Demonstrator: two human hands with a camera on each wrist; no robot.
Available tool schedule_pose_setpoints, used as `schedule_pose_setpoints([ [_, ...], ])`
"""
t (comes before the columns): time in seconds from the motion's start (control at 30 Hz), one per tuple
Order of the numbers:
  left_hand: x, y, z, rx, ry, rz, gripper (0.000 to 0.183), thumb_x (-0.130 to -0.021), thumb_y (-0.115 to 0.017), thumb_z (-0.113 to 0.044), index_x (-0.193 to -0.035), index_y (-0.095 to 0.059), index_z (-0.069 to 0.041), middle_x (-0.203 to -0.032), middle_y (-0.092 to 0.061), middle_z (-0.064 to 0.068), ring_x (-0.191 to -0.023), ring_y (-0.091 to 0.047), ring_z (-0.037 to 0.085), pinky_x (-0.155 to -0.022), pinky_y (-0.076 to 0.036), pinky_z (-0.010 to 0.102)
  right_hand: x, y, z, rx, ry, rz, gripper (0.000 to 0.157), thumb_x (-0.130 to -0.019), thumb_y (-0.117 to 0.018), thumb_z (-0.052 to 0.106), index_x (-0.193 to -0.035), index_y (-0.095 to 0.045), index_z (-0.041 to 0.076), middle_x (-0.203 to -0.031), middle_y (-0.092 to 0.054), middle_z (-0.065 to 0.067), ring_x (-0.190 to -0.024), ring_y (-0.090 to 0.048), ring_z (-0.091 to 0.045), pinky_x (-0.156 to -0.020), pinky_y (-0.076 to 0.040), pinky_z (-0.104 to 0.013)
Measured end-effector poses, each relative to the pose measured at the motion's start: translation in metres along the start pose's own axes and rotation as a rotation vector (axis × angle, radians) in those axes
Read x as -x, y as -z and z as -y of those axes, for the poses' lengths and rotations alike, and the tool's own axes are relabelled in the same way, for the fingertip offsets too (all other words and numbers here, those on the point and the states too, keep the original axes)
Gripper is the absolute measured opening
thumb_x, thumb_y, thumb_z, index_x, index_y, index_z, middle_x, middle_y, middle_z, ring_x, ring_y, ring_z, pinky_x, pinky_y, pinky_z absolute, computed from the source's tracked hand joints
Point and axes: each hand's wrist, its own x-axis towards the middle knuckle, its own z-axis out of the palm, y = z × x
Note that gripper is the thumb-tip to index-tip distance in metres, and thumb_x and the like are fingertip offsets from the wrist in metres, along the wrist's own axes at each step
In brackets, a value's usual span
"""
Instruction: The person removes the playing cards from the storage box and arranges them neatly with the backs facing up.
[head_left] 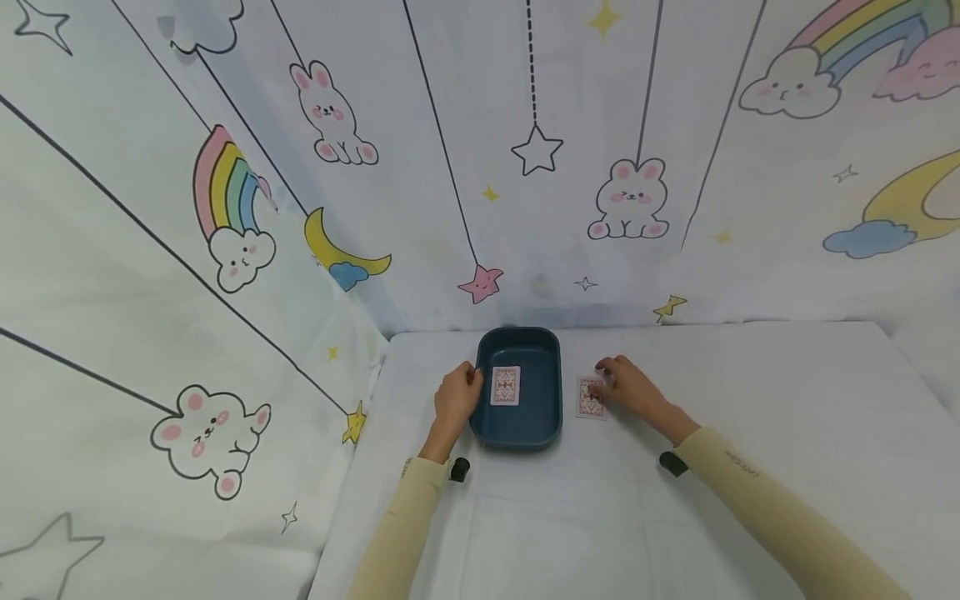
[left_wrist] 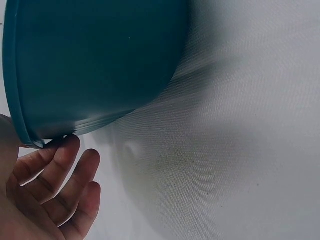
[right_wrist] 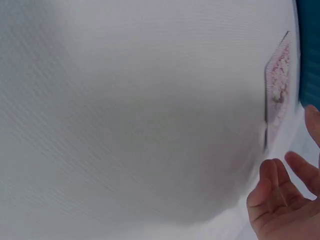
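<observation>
A deep teal tray (head_left: 522, 425) stands on the white-covered table. Inside it lies a playing card (head_left: 505, 386), its red-patterned back up. My left hand (head_left: 456, 402) pinches the tray's left rim; in the left wrist view its fingers (left_wrist: 65, 155) bear on the outer wall, and the thumb is mostly hidden. Right of the tray, a second playing card (head_left: 590, 400) rests on the cloth, also back up. Over that card's right edge is my right hand (head_left: 633, 390), fingers loosely bent. The right wrist view shows its fingers (right_wrist: 287, 182) apart from the card, holding nothing.
White cloth (head_left: 787, 400) covers the table. A white backdrop (head_left: 450, 100) with printed rabbits, stars and rainbows rises behind it and along the left side. Each wrist has a small black device (head_left: 460, 470) on it.
</observation>
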Motion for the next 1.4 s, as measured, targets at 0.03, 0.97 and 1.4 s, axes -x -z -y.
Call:
schedule_pose_setpoints([
  [0.03, 0.000, 0.000, 0.000, 0.001, -0.002, -0.002, 0.024, -0.101, -0.058, -0.029, -0.085, -0.061, -0.012, -0.072, -0.061, 0.002, -0.058, -0.051, 0.016, -0.052, -0.036, 0.030, 0.000, 0.001, 0.002, -0.001, 0.006, -0.008, 0.046, -0.096, -0.068, 0.027, -0.129, -0.058, -0.004, -0.117, -0.059, -0.023, -0.104, -0.060, -0.035, -0.094, -0.050, -0.052],
  [0.97, -0.002, -0.001, 0.004, 0.007, -0.002, -0.001, 0.023, -0.101, -0.058, -0.031, -0.088, -0.063, -0.013, -0.075, -0.064, 0.002, -0.061, -0.053, 0.016, -0.054, -0.038, 0.031, -0.063, 0.002, 0.127, 0.037, 0.084, 0.027, 0.069, -0.096, -0.063, 0.049, -0.147, -0.047, 0.004, -0.149, -0.049, -0.020, -0.138, -0.047, -0.038, -0.112, -0.039, -0.053],
  [1.4, -0.006, -0.001, 0.009, -0.007, -0.011, 0.005, 0.023, -0.101, -0.056, -0.034, -0.088, -0.064, -0.016, -0.079, -0.067, 0.000, -0.061, -0.055, 0.014, -0.053, -0.040, 0.030, -0.095, -0.028, 0.158, 0.179, 0.110, 0.174, 0.067, -0.098, -0.062, 0.045, -0.147, -0.045, 0.004, -0.149, -0.048, -0.021, -0.137, -0.049, -0.034, -0.111, -0.042, -0.048],
])
